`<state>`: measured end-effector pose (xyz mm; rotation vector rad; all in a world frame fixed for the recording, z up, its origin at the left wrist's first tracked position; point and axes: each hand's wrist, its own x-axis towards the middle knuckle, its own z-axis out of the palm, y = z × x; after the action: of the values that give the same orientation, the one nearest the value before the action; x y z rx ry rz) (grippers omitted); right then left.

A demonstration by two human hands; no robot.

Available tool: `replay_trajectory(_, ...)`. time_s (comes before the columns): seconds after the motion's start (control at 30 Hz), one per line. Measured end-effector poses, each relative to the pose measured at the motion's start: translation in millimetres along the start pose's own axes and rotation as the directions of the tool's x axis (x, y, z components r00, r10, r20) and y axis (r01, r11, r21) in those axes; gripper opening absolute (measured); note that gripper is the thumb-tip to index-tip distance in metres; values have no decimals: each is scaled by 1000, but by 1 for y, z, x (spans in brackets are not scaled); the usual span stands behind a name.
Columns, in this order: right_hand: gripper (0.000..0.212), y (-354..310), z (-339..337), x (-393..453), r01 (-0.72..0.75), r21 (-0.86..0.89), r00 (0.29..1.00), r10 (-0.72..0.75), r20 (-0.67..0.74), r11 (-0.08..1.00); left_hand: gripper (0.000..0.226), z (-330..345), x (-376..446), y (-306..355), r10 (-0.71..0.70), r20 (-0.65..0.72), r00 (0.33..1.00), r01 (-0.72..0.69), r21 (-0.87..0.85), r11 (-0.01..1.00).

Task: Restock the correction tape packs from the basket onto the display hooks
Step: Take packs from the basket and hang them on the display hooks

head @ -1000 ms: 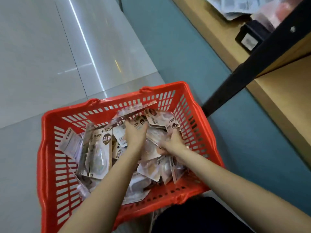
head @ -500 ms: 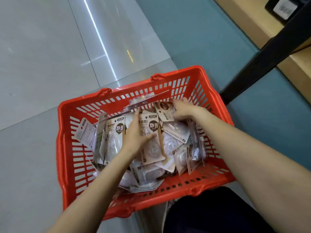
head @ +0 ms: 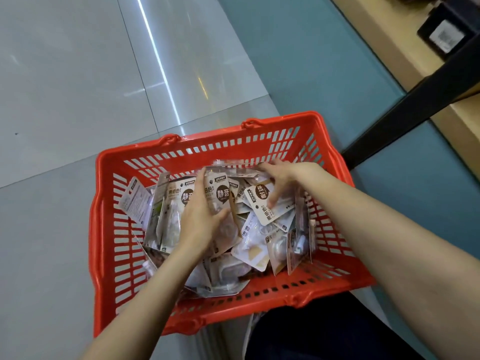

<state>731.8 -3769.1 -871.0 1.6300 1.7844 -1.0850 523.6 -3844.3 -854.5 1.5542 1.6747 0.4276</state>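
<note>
Head view. Both your hands are inside the red basket (head: 223,302), which sits on the grey floor (head: 65,100) beside a wooden shelf (head: 389,48) with a black upright (head: 415,100). The correction tape packs (head: 257,245) lie in a loose heap under and around your fingers, some flat, some on edge against the basket wall.

Your left hand (head: 201,216) grips an upright pack (head: 220,196): the thumb curls across its blister front while the fingers (head: 200,183) run up behind the printed card. Your right hand (head: 284,179) rests spread on the far side of the heap, fingers apart and gently bent, tips touching a tilted pack (head: 270,206); whether it has closed on anything you cannot tell from here.

Handling, as a judgement: each pack looks light, a thin card backing with a clear plastic bubble. The card should be moderately stiff but will crease if pinched hard at a corner, and the glossy bubbles probably slide over one another, so a stack may fan out of the grip. Take hold at the card edge just beyond your fingertips, near the printed top where a hang hole would be expected, thumb in front and fingers behind, so the hole stays free for the hook. No display hooks are in view.
</note>
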Motion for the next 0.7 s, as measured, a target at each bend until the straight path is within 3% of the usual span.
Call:
replay_trajectory(0.1,127,2,6,3,-14,9,998,13,54,1000,99,0,5,-3,-40,-1,999,40,-45,998)
replay_trajectory(0.2,125,0,6,0,1,-98,1000,-2,-11,995,97,-1,5,-1,-30,4,1000,30,-69,997)
replay_trajectory(0.3,112,1,11,-19,75,-84,992,-83,-98,994,90,-5,0,3,-49,-55,997,39,-172,984)
replay_trajectory(0.43,91,-20,35,-44,187,-397,928,-294,-228,899,85,-17,-7,-2,-52,-150,987,22,-194,981)
replay_trajectory(0.5,84,-28,36,-44,221,-457,923,-337,-189,862,85,-20,-9,-6,-45,-165,985,18,-157,987)
replay_trajectory(0.6,63,-36,25,-44,279,-410,928,-354,-117,868,86,-23,-13,-5,-19,-188,982,-8,-142,990)
replay_trajectory(0.7,73,-41,26,-41,246,-568,943,-330,-47,785,85,-27,-19,-2,18,-218,976,-32,-60,998)
